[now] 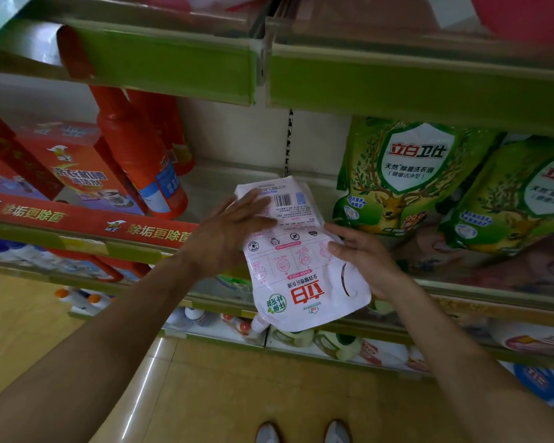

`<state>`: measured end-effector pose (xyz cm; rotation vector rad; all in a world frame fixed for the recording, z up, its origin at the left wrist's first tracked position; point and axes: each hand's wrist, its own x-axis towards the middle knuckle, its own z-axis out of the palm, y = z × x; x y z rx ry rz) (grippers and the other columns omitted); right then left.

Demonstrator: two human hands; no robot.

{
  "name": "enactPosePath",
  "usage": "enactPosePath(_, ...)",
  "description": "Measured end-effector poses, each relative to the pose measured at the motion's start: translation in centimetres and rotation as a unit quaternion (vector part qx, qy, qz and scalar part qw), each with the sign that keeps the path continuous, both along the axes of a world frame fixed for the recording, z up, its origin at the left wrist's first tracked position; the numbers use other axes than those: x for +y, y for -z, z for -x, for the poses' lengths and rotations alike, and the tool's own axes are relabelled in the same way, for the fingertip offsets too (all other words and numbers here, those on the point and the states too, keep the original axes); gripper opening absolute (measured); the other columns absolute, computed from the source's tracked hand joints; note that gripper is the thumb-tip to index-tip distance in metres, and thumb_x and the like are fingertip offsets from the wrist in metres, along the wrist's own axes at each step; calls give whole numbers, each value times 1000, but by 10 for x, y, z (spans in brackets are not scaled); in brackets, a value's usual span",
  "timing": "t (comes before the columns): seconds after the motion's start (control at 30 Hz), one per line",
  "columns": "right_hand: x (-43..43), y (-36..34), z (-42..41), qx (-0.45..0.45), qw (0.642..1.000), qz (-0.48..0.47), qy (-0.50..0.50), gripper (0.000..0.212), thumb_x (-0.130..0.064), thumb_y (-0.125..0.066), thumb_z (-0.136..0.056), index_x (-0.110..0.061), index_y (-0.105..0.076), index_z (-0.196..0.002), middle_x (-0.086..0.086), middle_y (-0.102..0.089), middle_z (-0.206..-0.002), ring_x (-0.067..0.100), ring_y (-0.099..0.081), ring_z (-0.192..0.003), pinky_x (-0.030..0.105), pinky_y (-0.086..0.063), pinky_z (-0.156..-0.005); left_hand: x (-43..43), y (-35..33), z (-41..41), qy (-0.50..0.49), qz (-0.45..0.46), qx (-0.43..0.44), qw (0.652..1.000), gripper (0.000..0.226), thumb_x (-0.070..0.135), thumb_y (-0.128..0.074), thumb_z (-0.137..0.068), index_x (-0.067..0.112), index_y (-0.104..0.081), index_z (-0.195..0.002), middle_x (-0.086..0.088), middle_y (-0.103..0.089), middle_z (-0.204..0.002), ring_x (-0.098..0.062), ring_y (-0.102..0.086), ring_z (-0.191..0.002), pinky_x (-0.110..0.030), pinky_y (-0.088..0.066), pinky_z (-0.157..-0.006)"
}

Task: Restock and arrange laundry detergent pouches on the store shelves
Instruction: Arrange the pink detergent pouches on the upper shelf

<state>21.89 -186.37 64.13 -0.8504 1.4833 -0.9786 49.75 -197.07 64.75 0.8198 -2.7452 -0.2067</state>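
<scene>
While left hand (234,227) presses flat, right hand (363,262) grips the pouch (296,263).

**Desk:** Where is the lens?
**Photographer:** On the person's head. It is one wide-angle view, facing the shelves (397,81) and tipped down, so floor (237,394) and shoes (267,433) show at the bottom edge.
**Desk:** How near?
**Photographer:** Close. Forearms (109,330) run in from the lower corners. The left hand (227,231) and right hand (362,260) meet the pouch (301,270) at mid-frame.

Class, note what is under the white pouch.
Below the white pouch show a shelf edge and bottles on lower shelves. It covers part of the shelf board.
</scene>
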Motion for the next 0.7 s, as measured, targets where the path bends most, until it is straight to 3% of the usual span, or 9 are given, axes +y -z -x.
enactPosePath(0.1,2,0,4,-25,1000,-4,-3,41,-3,-64,-92,-25,-64,-127,7,-69,-126,27,-67,-113,48,-50,-104,0,-1,6,17,17,10,1000,71,30,-92,-69,21,-63,-133,-11,-49,-153,-28,-34,-148,-56,-25,-119)
enactPosePath(0.2,3,-3,3,-36,999,-3,-6,35,-5,-62,-93,-28,-67,-118,5,-69,-127,26,-66,-116,47,-49,-106,3,-3,6,17,2,19,1000,70,31,-89,-73,25,-61,-137,-10,-53,-150,-30,-45,-143,-56,-28,-118)
enactPosePath(0.33,6,-8,2,-4,1000,6,-2,23,-25,-56,-100,-34,-73,-113,-6,-72,-121,19,-68,-113,45,-52,-102,13,-4,7,5,-41,63,997,61,29,-83,-79,29,-63,-137,-9,-54,-149,-31,-47,-142,-51,-35,-117)
enactPosePath(0.43,9,-11,3,11,1000,5,7,33,-25,-43,-107,-37,-73,-112,-7,-72,-121,18,-67,-113,43,-53,-100,20,-5,6,-15,-100,106,989,56,29,-80,-82,33,-65,-135,-3,-54,-150,-24,-46,-143,-46,-42,-115)
enactPosePath(0.57,15,-21,3,44,998,33,-20,41,-6,-56,-99,-40,-66,-119,-7,-69,-125,10,-66,-113,23,-55,-86,25,-12,7,-30,-168,161,972,44,31,-69,-89,33,-66,-133,2,-54,-149,-16,-45,-143,-40,-44,-114)
enactPosePath(0.7,21,-24,5,120,986,85,-79,61,-3,-66,-92,-38,-51,-140,-12,-54,-142,1,-53,-126,13,-45,-98,29,-19,8,-19,-222,187,957,45,30,-68,-91,37,-64,-135,5,-57,-147,-12,-47,-142,-44,-46,-113)
